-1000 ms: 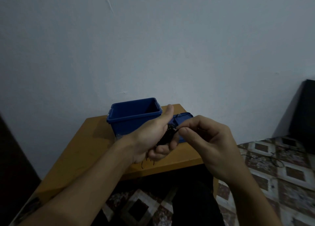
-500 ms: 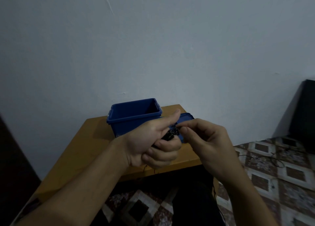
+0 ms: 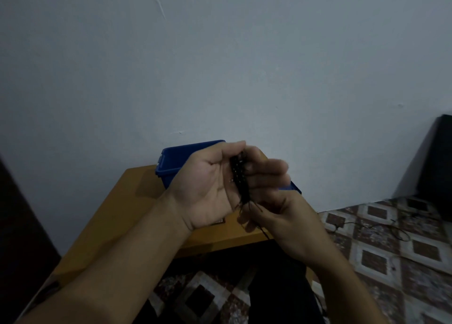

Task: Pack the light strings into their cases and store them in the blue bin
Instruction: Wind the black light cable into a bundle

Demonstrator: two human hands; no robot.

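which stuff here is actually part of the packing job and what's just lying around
Job: light string, bundled, held between left hand and right hand; blue bin; blue case; table.
Lying about: floor cable (possibly another string); dark object.
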